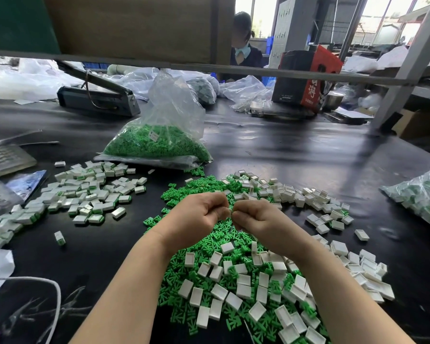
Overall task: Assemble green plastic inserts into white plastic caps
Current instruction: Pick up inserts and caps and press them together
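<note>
Left hand [199, 214] and right hand [255, 219] meet knuckle to knuckle, fingers curled, pinching something (hidden) above the green inserts [184, 276] mid-table.

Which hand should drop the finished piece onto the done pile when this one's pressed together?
Probably the left hand: the pile of assembled caps lies on its side, while the right hand sits nearer the loose white caps.

Table [296, 155]: loose inserts [184, 274] heaped at near centre, empty caps [243, 289] scattered on and to the right of them. Left hand [199, 214] and right hand [256, 219] meet above the heap. Assembled caps [90, 194] lie well apart to the left. Bag of inserts [157, 142] stands behind. Heat sealer [97, 95] at far left; box [305, 78] at far right.
</note>
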### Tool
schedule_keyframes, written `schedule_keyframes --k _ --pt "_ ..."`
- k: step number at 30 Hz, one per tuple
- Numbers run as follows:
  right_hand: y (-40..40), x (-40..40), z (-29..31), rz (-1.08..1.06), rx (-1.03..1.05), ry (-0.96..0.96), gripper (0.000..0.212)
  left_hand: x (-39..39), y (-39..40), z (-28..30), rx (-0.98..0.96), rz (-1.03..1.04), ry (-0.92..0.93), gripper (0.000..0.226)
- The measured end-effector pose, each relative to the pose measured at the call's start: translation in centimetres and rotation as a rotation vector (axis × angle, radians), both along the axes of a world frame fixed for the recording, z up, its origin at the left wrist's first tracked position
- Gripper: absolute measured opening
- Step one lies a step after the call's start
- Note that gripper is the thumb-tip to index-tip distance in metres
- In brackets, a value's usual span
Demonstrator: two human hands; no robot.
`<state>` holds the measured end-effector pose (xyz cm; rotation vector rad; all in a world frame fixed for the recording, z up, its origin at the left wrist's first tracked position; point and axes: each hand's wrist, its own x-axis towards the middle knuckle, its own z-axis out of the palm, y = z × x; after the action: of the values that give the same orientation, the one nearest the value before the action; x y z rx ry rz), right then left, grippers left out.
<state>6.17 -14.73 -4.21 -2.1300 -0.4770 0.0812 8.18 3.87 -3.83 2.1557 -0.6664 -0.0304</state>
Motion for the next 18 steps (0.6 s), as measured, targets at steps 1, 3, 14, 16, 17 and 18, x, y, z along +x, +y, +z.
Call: schedule_keyframes --k 1,3,14,16,17,18 --pt "0.04 -0.07 -0.04 -0.002 -0.032 -0.019 0.031 0.03 -0.03 -0.06 0.014 0.005 -0.008 0.018" --pt "0.16 -0.13 -0.19 -0.007 -0.103 -0.055 0.029 0.08 -0.08 -0.25 0.043 0.022 -0.01 0.017" --pt "0.34 -0.4 -0.04 0.004 -0.173 -0.07 0.026 -0.04 -0.06 -0.08 0.101 0.006 -0.017 0.027" --pt "0.28 -0.31 0.13 -0.014 -0.101 -0.074 0.027 0.05 0.09 -0.01 0.005 0.015 0.006 0.021" --pt "0.19 -0.27 0.22 -0.02 -0.072 -0.072 0.028 0.03 0.12 0.09 -0.042 0.015 0.02 0.018" --pt "0.12 -0.24 0.27 -0.024 -0.058 -0.07 0.029 -0.03 0.1 0.19 -0.073 0.013 0.025 0.017"
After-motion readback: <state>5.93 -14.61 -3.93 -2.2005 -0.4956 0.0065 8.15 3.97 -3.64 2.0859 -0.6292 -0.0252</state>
